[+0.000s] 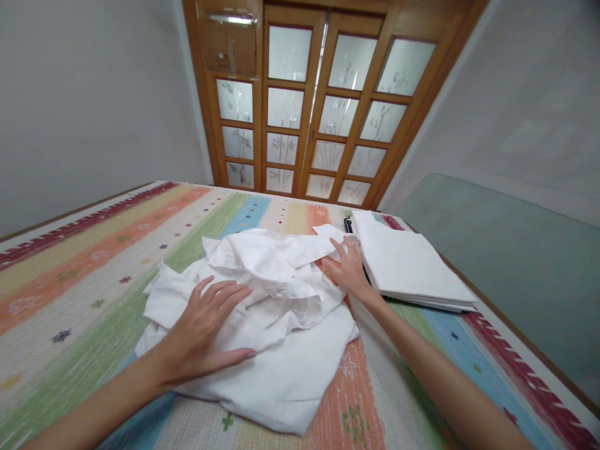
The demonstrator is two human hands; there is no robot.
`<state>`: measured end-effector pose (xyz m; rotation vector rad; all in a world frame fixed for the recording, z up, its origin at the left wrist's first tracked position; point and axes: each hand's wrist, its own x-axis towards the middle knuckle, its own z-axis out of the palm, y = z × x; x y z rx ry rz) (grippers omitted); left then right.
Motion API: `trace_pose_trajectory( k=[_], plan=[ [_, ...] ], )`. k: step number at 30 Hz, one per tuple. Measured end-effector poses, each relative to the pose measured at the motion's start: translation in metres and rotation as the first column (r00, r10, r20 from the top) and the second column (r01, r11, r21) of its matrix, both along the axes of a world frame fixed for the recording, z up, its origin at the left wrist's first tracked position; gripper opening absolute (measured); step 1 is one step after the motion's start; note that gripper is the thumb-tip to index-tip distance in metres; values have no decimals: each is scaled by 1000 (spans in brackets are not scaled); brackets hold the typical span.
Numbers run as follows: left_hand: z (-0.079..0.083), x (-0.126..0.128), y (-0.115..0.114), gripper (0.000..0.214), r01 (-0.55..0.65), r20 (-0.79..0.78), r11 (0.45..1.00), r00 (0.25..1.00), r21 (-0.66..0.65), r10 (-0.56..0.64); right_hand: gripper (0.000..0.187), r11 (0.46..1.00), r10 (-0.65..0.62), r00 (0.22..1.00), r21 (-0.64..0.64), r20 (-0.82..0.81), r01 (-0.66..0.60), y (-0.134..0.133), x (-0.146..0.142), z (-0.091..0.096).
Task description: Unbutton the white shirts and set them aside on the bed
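A crumpled white cloth, perhaps a garment, lies bunched in front of me. My left hand is over its left side, fingers spread and thumb apart, with nothing gripped. At the cloth's far right corner is my right hand, its fingers spread and reaching over the edge of the fabric. Whether the right fingertips touch the cloth I cannot tell. Just beyond that hand rests a neat stack of folded white cloth, with something black showing under its left edge.
A striped, multicoloured cloth covers the surface under everything. A pale green panel stands along the right edge. Wooden doors with frosted glass panes are at the far end, with walls on both sides.
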<state>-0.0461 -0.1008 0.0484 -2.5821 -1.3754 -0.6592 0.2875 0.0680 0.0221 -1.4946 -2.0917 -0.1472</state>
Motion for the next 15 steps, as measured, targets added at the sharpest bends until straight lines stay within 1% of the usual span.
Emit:
trace_pose_trajectory(
  k=[2,3,5,7,9,11,13,14,15],
  plan=[
    [-10,-21,-11,112,-97,-59,995,994,-21,96,63,997,-63,993,-29,103,66,12,3,1],
    [-15,-30,-16,122,-148,-94,988,985,-49,143,68,994,-92,986,-52,142,100,19,3,2],
    [-26,-41,-23,135,-241,-151,965,963,-108,223,72,979,-114,970,-140,213,146,34,2,5],
    [-36,-45,-26,140,-323,-165,934,940,-153,298,63,949,-56,959,-283,276,137,48,-1,7],
    [-44,-43,-25,141,-380,-147,907,923,-182,357,51,913,46,954,-400,296,80,57,-8,8],
    [-50,-37,-20,140,-406,-117,892,913,-200,390,46,894,137,957,-448,256,-8,61,-16,10],
    [-52,-31,-13,140,-418,-73,883,908,-212,412,43,867,215,964,-484,156,-115,59,-25,13],
    [-52,-28,-9,142,-423,-46,880,905,-218,423,42,838,264,961,-513,77,-189,56,-29,15],
    [-51,-25,-4,143,-427,-19,876,900,-225,435,43,791,320,947,-544,-22,-280,51,-34,18]
  ],
)
